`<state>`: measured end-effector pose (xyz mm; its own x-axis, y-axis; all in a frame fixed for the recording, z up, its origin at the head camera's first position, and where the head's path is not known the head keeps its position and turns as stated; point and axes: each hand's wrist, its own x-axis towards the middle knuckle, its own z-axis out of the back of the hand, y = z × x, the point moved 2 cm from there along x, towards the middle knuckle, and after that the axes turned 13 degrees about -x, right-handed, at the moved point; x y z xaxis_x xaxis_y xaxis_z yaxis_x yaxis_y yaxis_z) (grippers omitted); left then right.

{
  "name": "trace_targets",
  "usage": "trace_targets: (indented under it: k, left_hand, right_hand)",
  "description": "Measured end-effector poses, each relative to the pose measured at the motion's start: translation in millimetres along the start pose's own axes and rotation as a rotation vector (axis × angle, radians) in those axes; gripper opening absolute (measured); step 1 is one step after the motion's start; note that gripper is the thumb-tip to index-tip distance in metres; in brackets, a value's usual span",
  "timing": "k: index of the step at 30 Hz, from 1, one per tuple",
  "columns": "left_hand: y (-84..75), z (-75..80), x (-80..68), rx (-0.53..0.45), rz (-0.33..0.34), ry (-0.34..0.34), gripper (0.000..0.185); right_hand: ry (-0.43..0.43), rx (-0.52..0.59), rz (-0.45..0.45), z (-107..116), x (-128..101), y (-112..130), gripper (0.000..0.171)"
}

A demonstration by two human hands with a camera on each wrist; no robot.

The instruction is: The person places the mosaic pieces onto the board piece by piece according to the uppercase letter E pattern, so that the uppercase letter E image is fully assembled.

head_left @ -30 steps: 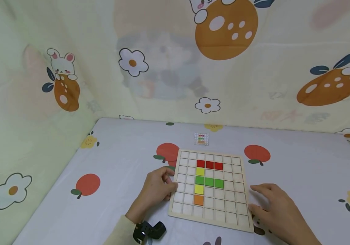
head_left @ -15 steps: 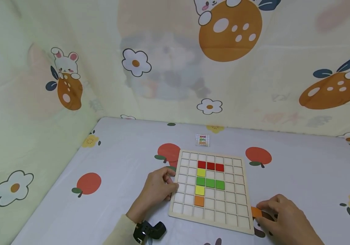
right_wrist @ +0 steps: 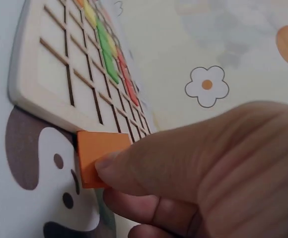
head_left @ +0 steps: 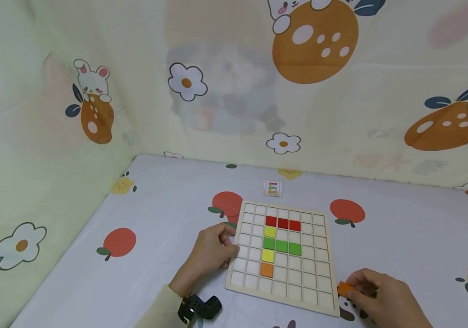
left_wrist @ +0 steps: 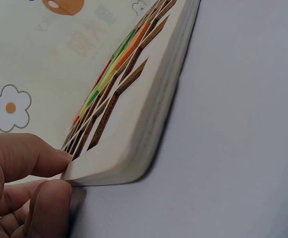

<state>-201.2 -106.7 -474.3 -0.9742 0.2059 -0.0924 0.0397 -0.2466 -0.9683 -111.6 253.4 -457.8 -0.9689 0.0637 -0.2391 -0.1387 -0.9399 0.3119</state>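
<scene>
A wooden grid board (head_left: 283,305) lies flat on the table, with red, yellow, green and orange square tiles set in some of its cells. My left hand (head_left: 209,250) grips the board's left edge between thumb and fingers; the left wrist view shows the thumb and a finger at the rim near a corner. Just off the board's right edge, my right hand (head_left: 381,296) pinches a loose orange square tile (right_wrist: 97,153) between thumb and fingers. The tile's far side is hidden behind the thumb in the right wrist view.
Behind the board lies a small card (head_left: 272,188) printed with a coloured grid pattern. A patterned cloth (head_left: 168,191) with fruit and flower prints covers the table. Cloth walls (head_left: 226,91) rise at the back and left.
My right hand has come to hold an orange tile and moved slightly down and right with it. My left hand stays on the board's edge. The head view has shifted slightly.
</scene>
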Motion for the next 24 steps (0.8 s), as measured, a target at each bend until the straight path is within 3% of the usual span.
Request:
trace_targets:
  k: [15,24]
  left_hand:
    - [-0.5,0.1,2.3,0.015,-0.009,0.004,0.028]
    - [0.1,0.4,1.5,0.008,-0.001,-0.001,0.028]
  right_hand:
    - [0.006,0.201,-0.056,1.5,-4.0,-3.4,0.015]
    - [0.057,0.305,-0.023,-2.1,-4.2,20.3,0.014]
